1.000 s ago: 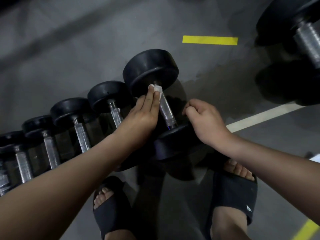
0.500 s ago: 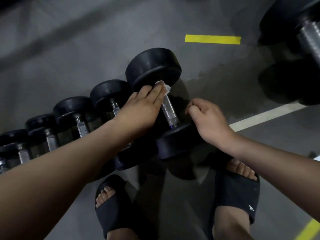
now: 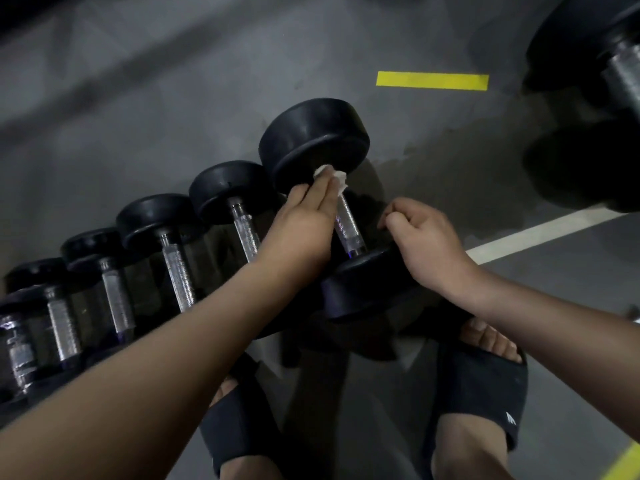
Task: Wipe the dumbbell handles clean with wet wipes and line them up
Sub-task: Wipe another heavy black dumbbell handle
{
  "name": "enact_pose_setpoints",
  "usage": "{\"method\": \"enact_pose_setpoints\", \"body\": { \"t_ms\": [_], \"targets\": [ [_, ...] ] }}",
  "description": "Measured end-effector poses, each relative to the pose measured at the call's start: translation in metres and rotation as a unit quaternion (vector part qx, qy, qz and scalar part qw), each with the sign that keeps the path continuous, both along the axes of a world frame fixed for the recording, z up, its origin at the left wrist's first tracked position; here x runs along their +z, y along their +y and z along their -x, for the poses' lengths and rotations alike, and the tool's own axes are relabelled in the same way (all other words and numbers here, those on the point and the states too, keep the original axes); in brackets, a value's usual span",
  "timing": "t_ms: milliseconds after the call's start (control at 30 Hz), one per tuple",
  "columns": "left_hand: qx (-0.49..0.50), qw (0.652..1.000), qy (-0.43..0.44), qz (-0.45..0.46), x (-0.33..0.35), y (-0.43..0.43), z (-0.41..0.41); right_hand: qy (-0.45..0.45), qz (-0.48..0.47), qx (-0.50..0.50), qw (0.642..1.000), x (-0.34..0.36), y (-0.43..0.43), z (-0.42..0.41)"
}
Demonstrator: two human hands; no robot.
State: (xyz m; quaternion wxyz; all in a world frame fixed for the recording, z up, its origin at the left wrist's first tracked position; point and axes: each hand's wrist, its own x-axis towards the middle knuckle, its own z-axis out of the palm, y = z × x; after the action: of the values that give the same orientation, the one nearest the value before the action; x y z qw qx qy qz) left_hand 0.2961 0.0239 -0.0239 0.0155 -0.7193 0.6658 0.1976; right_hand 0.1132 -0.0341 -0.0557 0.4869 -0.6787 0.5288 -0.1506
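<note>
A black dumbbell (image 3: pixel 315 140) with a knurled steel handle (image 3: pixel 348 226) lies at the right end of a row on the floor. My left hand (image 3: pixel 301 230) lies along the handle, fingers pointing at the far head. Its fingertips hold a white wet wipe (image 3: pixel 337 176) against the handle's far end, and the thumb is hidden. My right hand (image 3: pixel 426 240) is a curled fist at the edge of the near head (image 3: pixel 360 289), with nothing visible in it.
Several smaller dumbbells (image 3: pixel 173 265) lie side by side to the left. A larger dumbbell (image 3: pixel 588 64) sits at the upper right. Yellow tape (image 3: pixel 433 80) and a white line (image 3: pixel 540 233) mark the grey floor. My feet in black slides (image 3: pixel 481 386) stand just behind the dumbbell.
My left hand rubbed the wipe round the far end of the handle, curling over it and straightening again. My right hand stayed on the near head.
</note>
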Motion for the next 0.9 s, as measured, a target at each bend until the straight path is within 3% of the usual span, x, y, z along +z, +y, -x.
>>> {"method": "enact_pose_setpoints", "body": {
  "t_ms": [67,167,300,467,533,567,667,700,900],
  "targets": [
    [0.107,0.983,0.145,0.015,0.002,0.007,0.005,0.000,0.000,-0.001,1.000,0.000,0.000,0.000],
    [0.299,0.903,0.306,0.024,0.000,0.002,0.008,0.000,-0.006,0.001,1.000,-0.001,-0.001,-0.001],
    [0.487,0.739,0.464,0.049,-0.012,-0.011,0.016,0.002,-0.005,-0.004,1.000,-0.001,-0.001,-0.002],
    [0.600,0.518,0.609,0.016,-0.024,-0.037,0.006,0.003,-0.014,-0.008,1.000,-0.001,-0.002,-0.003],
    [0.613,0.470,0.636,-0.015,-0.025,-0.034,0.004,0.006,-0.018,-0.011,1.000,-0.001,-0.001,-0.002],
    [0.608,0.486,0.628,-0.021,-0.024,-0.029,0.003,0.008,-0.017,-0.010,1.000,-0.001,-0.001,-0.002],
    [0.546,0.608,0.574,-0.049,-0.013,-0.005,0.005,0.016,-0.018,-0.013,1.000,-0.001,-0.001,-0.003],
    [0.534,0.634,0.556,-0.062,-0.008,0.001,0.006,0.017,-0.019,-0.011,1.000,-0.001,-0.001,-0.003],
    [0.576,0.674,0.462,-0.002,-0.006,-0.007,0.005,0.015,-0.020,-0.011,1.000,-0.004,-0.002,-0.003]
  ]
}}
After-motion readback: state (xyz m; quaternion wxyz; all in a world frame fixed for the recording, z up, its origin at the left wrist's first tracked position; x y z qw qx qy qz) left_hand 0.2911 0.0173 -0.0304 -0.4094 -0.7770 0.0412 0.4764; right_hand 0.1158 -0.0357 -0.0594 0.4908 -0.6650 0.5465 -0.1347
